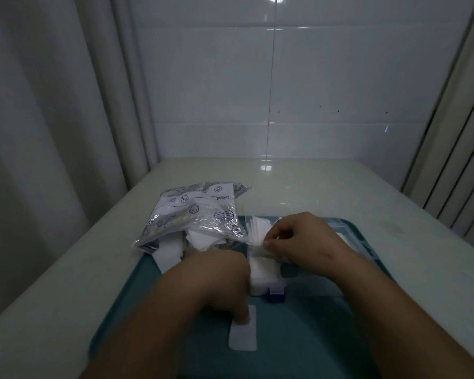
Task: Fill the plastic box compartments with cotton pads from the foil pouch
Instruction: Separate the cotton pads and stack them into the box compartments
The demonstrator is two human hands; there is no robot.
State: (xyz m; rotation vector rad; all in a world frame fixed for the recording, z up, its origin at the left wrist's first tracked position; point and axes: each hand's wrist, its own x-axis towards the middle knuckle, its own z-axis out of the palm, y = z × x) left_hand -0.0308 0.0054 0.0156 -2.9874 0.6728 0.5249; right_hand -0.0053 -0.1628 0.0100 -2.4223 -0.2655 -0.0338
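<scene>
the crinkled silvery foil pouch [195, 214] lies on the pale glossy desk [66, 269], its mouth on the far left corner of a smooth teal tray [312, 324]. the pouch carries line-drawn icons and the word "content:", seen upside down. flat white squares [200, 239] spill from its mouth. just right of it on the tray stands the clear plastic box [267, 287], rectangular, with a dark blue latch [274, 295] at its near edge; soft white pads fill the compartments that show. the right hand [304, 242] pinches a thin sheaf of cotton pads [259, 250] over the box. the left hand [225, 283] bends downward, one fingertip on a loose rectangular pad [242, 335] lying flat on the tray; i cannot tell whether it grasps it.
</scene>
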